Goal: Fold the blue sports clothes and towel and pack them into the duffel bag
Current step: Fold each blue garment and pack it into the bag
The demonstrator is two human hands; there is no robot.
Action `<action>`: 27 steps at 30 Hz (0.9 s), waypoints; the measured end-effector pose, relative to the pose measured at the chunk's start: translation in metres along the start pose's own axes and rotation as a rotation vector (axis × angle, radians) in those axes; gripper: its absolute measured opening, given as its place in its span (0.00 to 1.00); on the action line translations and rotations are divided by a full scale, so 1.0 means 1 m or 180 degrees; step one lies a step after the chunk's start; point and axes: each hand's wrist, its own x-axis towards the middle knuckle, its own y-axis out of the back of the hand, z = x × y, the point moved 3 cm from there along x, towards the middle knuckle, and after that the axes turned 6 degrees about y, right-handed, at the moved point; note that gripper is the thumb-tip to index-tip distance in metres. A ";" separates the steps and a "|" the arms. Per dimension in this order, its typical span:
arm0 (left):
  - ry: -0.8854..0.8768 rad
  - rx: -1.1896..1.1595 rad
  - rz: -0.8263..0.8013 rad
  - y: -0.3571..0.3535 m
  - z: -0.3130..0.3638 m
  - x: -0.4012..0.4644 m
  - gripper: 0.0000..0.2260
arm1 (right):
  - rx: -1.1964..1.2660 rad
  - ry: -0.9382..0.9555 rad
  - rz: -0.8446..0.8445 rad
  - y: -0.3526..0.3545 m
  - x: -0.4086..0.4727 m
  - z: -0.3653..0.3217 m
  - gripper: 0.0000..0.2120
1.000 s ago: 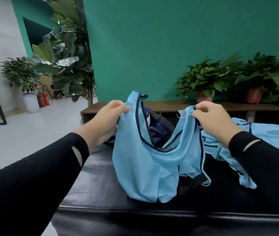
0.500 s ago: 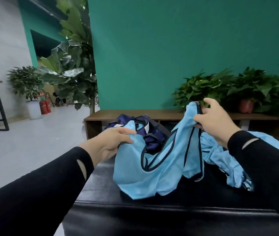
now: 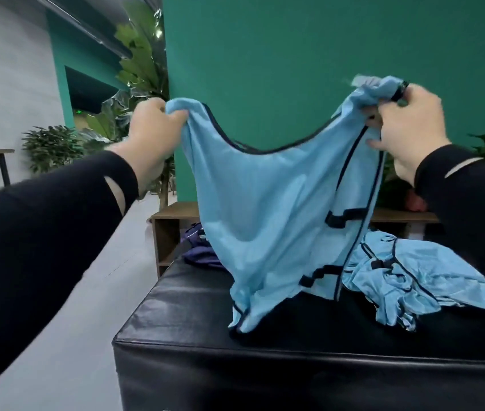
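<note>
- Hands first: your left hand (image 3: 153, 134) grips one shoulder of the light blue vest (image 3: 273, 209), fingers curled tight round the cloth.
- Your right hand (image 3: 404, 129) pinches the other shoulder, fingers bunched on it.
- The vest hangs above the black bench (image 3: 193, 327), its hem touching the bench top.
- More blue clothes (image 3: 413, 277) lie crumpled on the bench, right of the vest.
- A navy duffel bag (image 3: 199, 250) sits on the bench behind the vest.
</note>
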 end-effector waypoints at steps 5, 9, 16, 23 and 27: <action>0.0734 -0.0653 -0.0699 0.000 0.004 -0.007 0.08 | -0.0030 -0.0011 -0.0195 0.000 -0.008 -0.004 0.13; 0.1023 -0.0544 -0.1052 -0.023 -0.024 -0.012 0.09 | -0.0166 -0.0186 -0.0330 -0.006 -0.023 0.027 0.14; 0.1286 -0.0565 -0.1253 -0.093 -0.075 0.014 0.14 | 0.0001 -0.0686 -0.0455 -0.038 -0.016 0.113 0.14; 0.0343 0.0577 -0.1027 -0.175 -0.104 0.123 0.24 | -0.0524 -0.0395 -0.0582 -0.127 0.077 0.215 0.14; -0.0164 0.1680 -0.1348 -0.228 -0.151 0.113 0.24 | -0.1607 -0.0629 -0.1903 -0.170 0.069 0.278 0.41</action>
